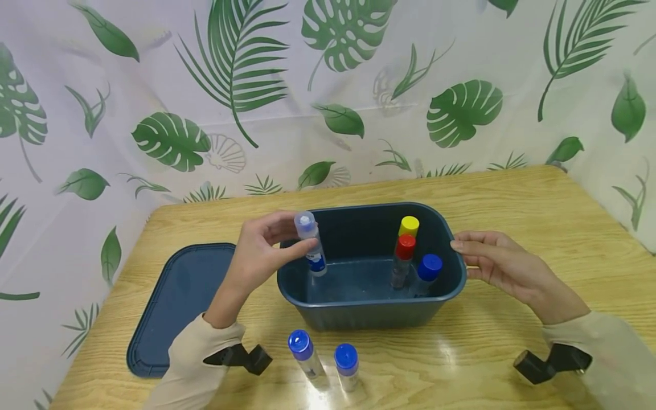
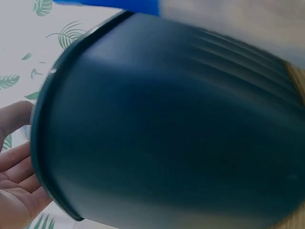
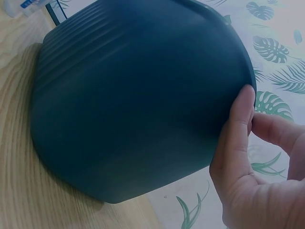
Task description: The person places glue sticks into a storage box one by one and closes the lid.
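Observation:
A dark blue plastic bin stands on the table. At its left end, my left hand holds a small clear bottle with a translucent cap and blue label, thumb in front and fingers behind, over the bin's inside. My right hand pinches the rim at the right end, as the right wrist view shows with its fingers. Inside, toward the right, are a yellow-capped bottle, a red-capped bottle and a blue-capped bottle. The left wrist view shows mostly the bin's outer wall.
Two blue-capped clear bottles, the left one and the right one, stand on the table in front of the bin. A dark blue lid lies flat at the left. Behind the table hangs a leaf-printed cloth.

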Available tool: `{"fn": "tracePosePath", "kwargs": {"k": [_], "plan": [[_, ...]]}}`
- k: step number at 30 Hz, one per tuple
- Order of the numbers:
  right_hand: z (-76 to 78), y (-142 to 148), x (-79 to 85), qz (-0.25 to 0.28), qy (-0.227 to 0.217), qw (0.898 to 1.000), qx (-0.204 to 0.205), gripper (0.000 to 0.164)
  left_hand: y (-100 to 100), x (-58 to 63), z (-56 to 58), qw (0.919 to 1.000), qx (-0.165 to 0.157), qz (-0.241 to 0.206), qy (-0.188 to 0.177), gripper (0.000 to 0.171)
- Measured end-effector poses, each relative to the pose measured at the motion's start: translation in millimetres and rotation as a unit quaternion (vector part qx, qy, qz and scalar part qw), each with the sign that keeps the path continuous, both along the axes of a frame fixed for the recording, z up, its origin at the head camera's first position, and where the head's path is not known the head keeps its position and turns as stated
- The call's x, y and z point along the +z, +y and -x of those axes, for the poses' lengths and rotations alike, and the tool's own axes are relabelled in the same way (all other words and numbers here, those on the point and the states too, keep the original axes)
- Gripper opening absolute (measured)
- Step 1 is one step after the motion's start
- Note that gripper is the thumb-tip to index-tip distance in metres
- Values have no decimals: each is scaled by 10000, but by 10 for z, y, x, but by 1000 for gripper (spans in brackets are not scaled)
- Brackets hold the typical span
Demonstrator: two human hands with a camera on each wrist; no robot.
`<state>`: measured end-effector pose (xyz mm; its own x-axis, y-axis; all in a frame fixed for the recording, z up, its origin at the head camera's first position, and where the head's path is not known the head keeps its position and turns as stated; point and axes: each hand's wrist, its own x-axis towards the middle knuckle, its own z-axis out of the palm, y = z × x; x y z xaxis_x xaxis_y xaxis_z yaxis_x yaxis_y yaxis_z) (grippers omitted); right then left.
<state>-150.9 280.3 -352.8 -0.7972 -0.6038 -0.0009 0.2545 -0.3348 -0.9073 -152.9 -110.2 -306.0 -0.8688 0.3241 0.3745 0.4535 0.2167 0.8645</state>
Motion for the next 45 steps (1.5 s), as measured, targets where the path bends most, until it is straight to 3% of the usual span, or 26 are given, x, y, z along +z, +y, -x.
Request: {"fn": "tracePosePath", "kwargs": {"k": [16, 25, 28, 32, 37, 45], "plan": [[-17, -36, 14, -30, -32, 10000, -81, 32, 49, -141, 86, 9997, 34, 143, -178, 34], [-18, -21, 3, -28, -3, 10000, -69, 32, 108, -123, 109, 9965, -194, 802, 127, 31], [-20, -22, 10, -21, 14, 10000, -44, 32, 148, -87, 126, 9937, -266, 1092, -21, 30], [-25, -22, 17, -60, 46, 10000, -51, 33, 224, -23, 155, 9845, -274, 1712, -267, 29], [-26, -19, 16, -103, 86, 9999, -88, 33, 329, 35, 198, 9639, -351, 2625, -263, 27], [-27, -28, 27, -121, 71, 9998, -119, 32, 420, 51, 211, 9370, -190, 3477, -279, 25]]}}
